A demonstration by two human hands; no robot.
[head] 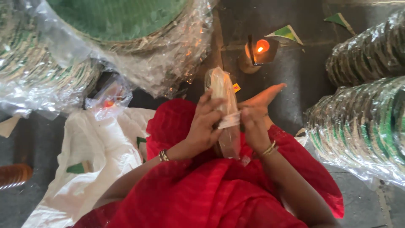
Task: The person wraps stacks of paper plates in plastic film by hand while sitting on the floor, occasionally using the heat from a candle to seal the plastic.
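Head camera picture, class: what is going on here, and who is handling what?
A person in red cloth sits on the floor and holds a plastic-wrapped stack of plates on edge between both hands. The left hand grips its side; the right hand presses the other side, fingers stretched out. A small lit lamp burns on the floor ahead. More wrapped stacks of green plates lie to the right, and a white sack lies at the left.

Wrapped packet [224,110] between both hands, lit lamp [258,51] on floor beyond them, wrapped plate stacks [363,122] right, plastic-covered plates [105,38] left
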